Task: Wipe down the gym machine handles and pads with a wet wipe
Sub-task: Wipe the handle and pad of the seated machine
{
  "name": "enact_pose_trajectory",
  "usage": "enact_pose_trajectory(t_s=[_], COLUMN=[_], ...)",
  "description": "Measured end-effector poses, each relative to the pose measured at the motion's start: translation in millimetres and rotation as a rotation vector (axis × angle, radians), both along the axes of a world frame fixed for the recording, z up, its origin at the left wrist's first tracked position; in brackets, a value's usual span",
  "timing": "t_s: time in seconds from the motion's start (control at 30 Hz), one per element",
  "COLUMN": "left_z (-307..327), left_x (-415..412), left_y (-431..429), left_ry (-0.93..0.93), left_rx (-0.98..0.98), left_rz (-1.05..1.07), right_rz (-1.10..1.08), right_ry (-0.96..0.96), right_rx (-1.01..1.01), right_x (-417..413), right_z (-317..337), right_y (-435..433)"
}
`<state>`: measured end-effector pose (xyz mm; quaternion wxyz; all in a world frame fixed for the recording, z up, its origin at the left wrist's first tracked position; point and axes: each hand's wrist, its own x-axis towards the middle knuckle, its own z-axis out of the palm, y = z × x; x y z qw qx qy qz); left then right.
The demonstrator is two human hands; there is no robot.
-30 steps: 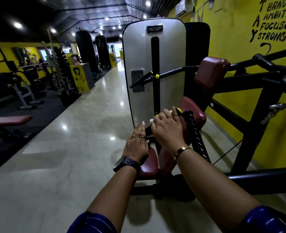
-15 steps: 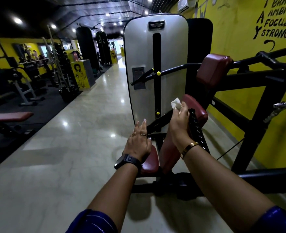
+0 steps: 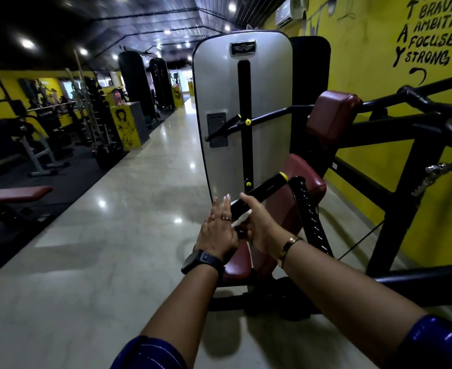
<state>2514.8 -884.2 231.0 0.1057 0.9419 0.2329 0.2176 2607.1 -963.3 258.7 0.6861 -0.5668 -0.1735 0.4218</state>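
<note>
A black handle (image 3: pixel 266 188) with a yellow end cap slants up to the right in front of the silver weight-stack cover (image 3: pixel 219 102). My right hand (image 3: pixel 259 222) grips its lower part with a white wet wipe (image 3: pixel 242 218) wrapped under the fingers. My left hand (image 3: pixel 219 230) rests beside it with straight fingers against the handle's lower end, holding nothing. Dark red pads sit behind and below: a seat pad (image 3: pixel 239 265), a round pad (image 3: pixel 306 177) and an upper pad (image 3: pixel 331 115). A second black handle (image 3: pixel 223 127) juts out higher up.
The machine's black frame (image 3: pixel 405 198) stands at the right against a yellow wall. A polished floor aisle (image 3: pixel 113 222) runs ahead. A red bench (image 3: pixel 14 194) and weight racks (image 3: pixel 91 115) line the left side on dark matting.
My right hand has slid with the wipe from the handle's upper end down to its lower part, baring the yellow cap. My left hand has stayed near the handle's base.
</note>
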Motion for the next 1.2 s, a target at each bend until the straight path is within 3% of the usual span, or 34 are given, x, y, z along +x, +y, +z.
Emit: enact_pose_trajectory(t_s=[0.13, 0.27, 0.47, 0.6, 0.8, 1.03, 1.2], left_z=[0.1, -4.0, -8.3, -6.4, -5.8, -0.8, 0.2], left_x=[0.5, 2.5, 2.9, 2.2, 0.7, -0.2, -1.6], left_y=[-0.6, 2.3, 3.6, 3.6, 2.3, -0.9, -1.7], left_ry=[-0.018, -0.035, -0.036, -0.026, -0.027, -0.034, -0.028], left_rx=[-0.015, -0.014, 0.012, 0.006, 0.002, -0.012, -0.015], left_rz=[-0.001, -0.002, -0.019, -0.021, -0.025, -0.021, -0.020], right_rz=[-0.025, -0.277, -0.648, -0.739, -0.947, -0.819, -0.889], right_ry=[0.068, 0.120, -0.121, -0.302, -0.818, -1.040, -1.089], right_rx=[0.081, 0.239, 0.341, 0.237, 0.011, -0.033, -0.069], right_x=[3.1, 20.2, 32.0, 35.7, 21.6, 28.9, 20.5], right_z=[0.1, 12.8, 19.4, 27.2, 19.1, 24.7, 25.3], right_y=[2.1, -3.7, -6.5, -15.4, -18.3, -20.7, -22.4])
